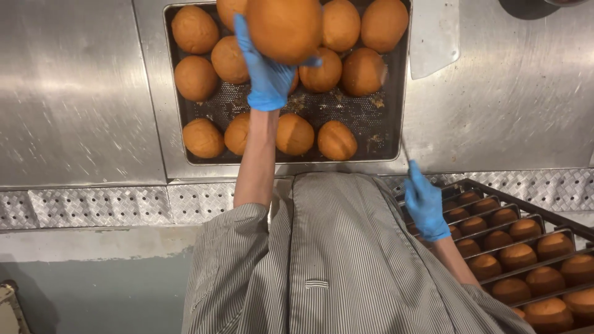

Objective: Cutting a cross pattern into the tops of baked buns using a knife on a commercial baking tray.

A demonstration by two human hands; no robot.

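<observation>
Head view: the left hand (267,68), in a blue glove, is closed around a round brown bun (284,28) and holds it above the dark perforated tray (346,114) on the steel table (74,93). The right hand (426,207) hangs with loose fingers, holding nothing, over the rack of buns (526,260). I think the bun could slip, because only the fingertips support it. No packages, labels or signs are visible.

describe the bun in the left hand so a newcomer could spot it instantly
Start at the dark perforated tray sunk in the steel counter. Above its upper middle, the blue-gloved left hand grips one round golden-brown bun. It alone is lifted off the tray, looking larger than the buns lying there.
</observation>
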